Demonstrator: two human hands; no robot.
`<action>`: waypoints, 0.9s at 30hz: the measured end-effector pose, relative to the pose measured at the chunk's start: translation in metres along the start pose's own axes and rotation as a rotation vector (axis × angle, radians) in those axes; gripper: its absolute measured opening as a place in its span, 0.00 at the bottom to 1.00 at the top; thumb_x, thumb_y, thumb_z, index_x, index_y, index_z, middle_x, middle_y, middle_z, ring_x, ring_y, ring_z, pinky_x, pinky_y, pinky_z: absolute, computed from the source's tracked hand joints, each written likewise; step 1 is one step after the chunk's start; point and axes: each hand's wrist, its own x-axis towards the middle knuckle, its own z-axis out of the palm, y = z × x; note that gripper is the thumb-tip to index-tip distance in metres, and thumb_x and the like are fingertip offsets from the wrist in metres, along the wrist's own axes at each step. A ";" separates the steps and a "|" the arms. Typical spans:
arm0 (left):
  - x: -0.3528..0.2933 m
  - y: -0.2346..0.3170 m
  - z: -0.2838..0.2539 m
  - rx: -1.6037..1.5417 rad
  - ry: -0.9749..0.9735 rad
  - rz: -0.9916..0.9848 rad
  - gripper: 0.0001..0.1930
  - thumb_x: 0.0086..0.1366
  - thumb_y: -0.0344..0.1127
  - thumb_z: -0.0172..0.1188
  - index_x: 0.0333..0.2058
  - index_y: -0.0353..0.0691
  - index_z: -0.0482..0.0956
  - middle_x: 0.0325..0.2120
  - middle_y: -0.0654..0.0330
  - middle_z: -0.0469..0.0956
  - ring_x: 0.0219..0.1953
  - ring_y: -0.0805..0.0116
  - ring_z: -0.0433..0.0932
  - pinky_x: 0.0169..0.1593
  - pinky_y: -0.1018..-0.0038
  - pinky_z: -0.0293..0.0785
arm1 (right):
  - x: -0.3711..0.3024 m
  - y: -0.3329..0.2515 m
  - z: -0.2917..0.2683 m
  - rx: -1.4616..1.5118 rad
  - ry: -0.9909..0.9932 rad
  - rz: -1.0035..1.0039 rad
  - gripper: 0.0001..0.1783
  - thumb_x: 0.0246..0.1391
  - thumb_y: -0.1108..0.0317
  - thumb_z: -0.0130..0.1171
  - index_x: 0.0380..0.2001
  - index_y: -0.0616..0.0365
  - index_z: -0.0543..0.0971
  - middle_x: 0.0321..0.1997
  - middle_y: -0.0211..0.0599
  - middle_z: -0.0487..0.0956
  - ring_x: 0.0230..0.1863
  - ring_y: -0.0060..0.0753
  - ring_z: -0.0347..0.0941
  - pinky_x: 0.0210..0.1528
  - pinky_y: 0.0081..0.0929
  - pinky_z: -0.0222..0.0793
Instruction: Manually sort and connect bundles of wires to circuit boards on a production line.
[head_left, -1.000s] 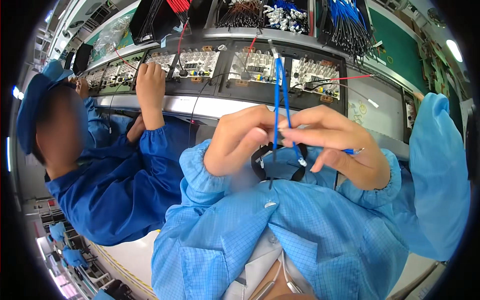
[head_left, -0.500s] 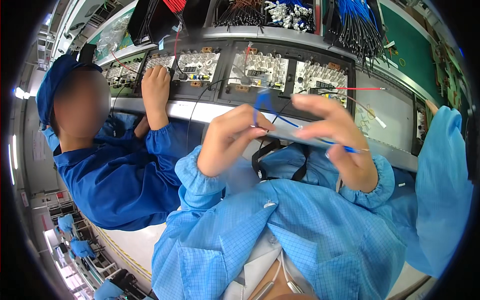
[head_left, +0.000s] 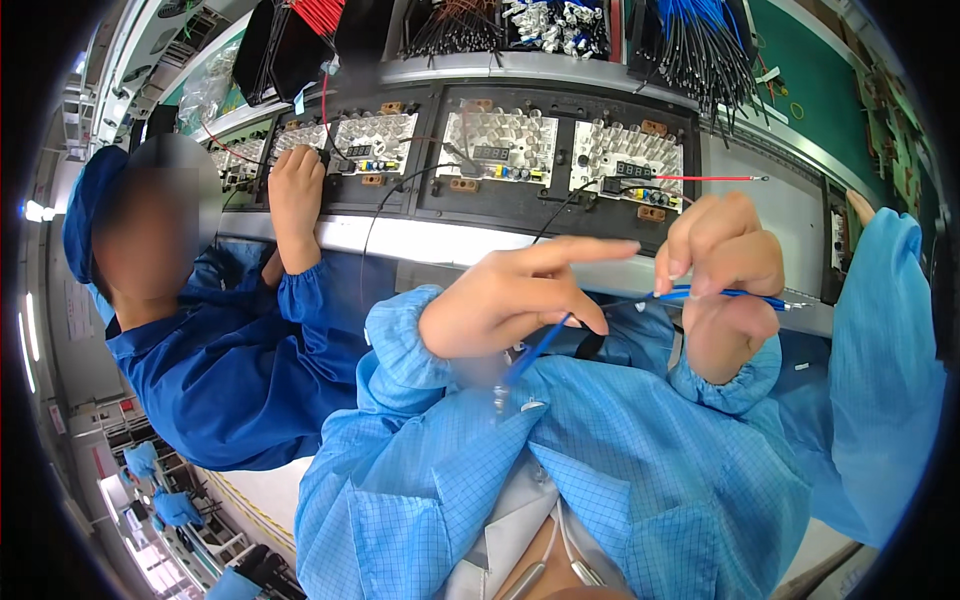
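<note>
My right hand point(head_left: 728, 275) is closed, with fingers and thumb pinching several blue wires point(head_left: 765, 298) whose bare metal ends stick out to the right. Left of it, my left hand point(head_left: 515, 300) has its index finger stretched toward the right hand. A blue wire point(head_left: 540, 350) passes between its thumb and lower fingers, which grip it. From there the wire's loose end slants down toward my chest, its white-and-metal tip blurred. A darker stretch of wire spans the gap between the hands. Both hands are in the air, in front of the bench edge.
Along the bench, a black fixture point(head_left: 430, 200) carries white circuit boards point(head_left: 625, 165) with wires attached. A red wire point(head_left: 715, 178) sticks out rightward. Behind are bins of blue wires point(head_left: 700, 60) and white connectors point(head_left: 555, 25). A co-worker's hand point(head_left: 297, 195) is at left; another blue sleeve point(head_left: 885, 330) is at right.
My right hand's spread fingers have closed on the blue wires, moving slightly right. My left hand has turned and lowered; the wire end that stood up above it now points down.
</note>
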 end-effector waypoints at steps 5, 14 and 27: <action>0.005 -0.007 0.007 0.130 -0.122 0.098 0.10 0.54 0.22 0.53 0.35 0.37 0.78 0.42 0.56 0.75 0.38 0.57 0.76 0.42 0.70 0.73 | -0.004 0.004 0.003 -0.026 0.006 -0.084 0.29 0.56 0.39 0.43 0.22 0.56 0.65 0.25 0.34 0.60 0.26 0.28 0.61 0.18 0.19 0.67; 0.013 -0.003 -0.008 0.148 -0.109 0.218 0.13 0.47 0.20 0.53 0.33 0.39 0.77 0.35 0.59 0.75 0.37 0.60 0.75 0.39 0.69 0.73 | 0.009 0.000 -0.035 -0.105 -0.275 -0.425 0.06 0.44 0.68 0.58 0.29 0.52 0.81 0.28 0.30 0.75 0.32 0.35 0.71 0.33 0.29 0.68; 0.005 0.015 -0.005 -0.004 0.293 0.161 0.08 0.61 0.28 0.51 0.31 0.35 0.80 0.36 0.48 0.73 0.37 0.58 0.77 0.38 0.69 0.75 | -0.017 -0.020 -0.079 -0.145 -0.312 -0.507 0.17 0.57 0.52 0.51 0.27 0.55 0.74 0.23 0.34 0.74 0.22 0.29 0.70 0.19 0.21 0.64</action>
